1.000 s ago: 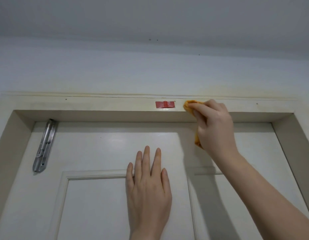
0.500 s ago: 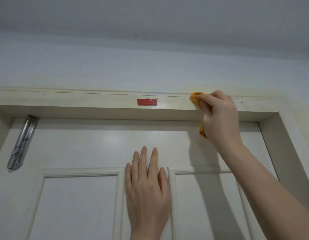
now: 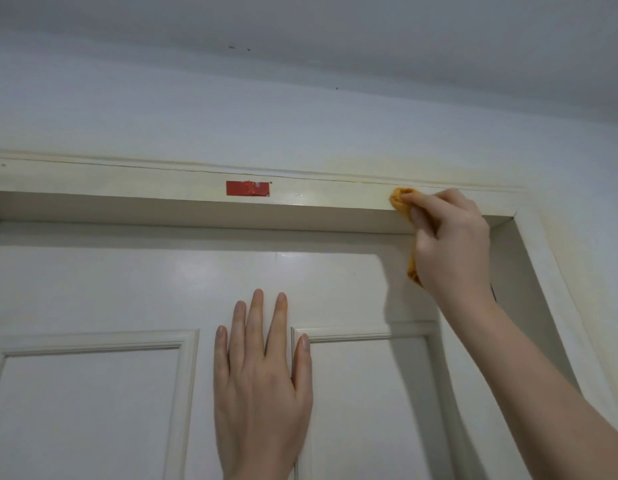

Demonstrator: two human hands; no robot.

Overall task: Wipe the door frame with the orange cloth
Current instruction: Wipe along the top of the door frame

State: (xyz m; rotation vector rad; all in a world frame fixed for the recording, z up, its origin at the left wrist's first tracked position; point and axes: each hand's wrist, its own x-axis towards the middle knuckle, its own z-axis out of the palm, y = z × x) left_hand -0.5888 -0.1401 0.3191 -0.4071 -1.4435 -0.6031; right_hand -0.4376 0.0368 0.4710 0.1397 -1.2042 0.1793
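Note:
The cream door frame (image 3: 144,187) runs across the top of a white panelled door (image 3: 127,289). My right hand (image 3: 449,244) is shut on the orange cloth (image 3: 400,199) and presses it against the top rail, near the frame's upper right corner. A fold of the cloth hangs down behind my palm. My left hand (image 3: 262,386) lies flat on the door with its fingers spread, holding nothing.
A red tape patch (image 3: 247,188) is stuck on the top rail, left of the cloth. The frame's right upright (image 3: 556,289) runs down beside my right forearm. White wall and ceiling lie above the frame.
My right hand has slid the cloth to the right along the top rail, away from the red tape. The view has turned right, so the metal door closer has left the picture.

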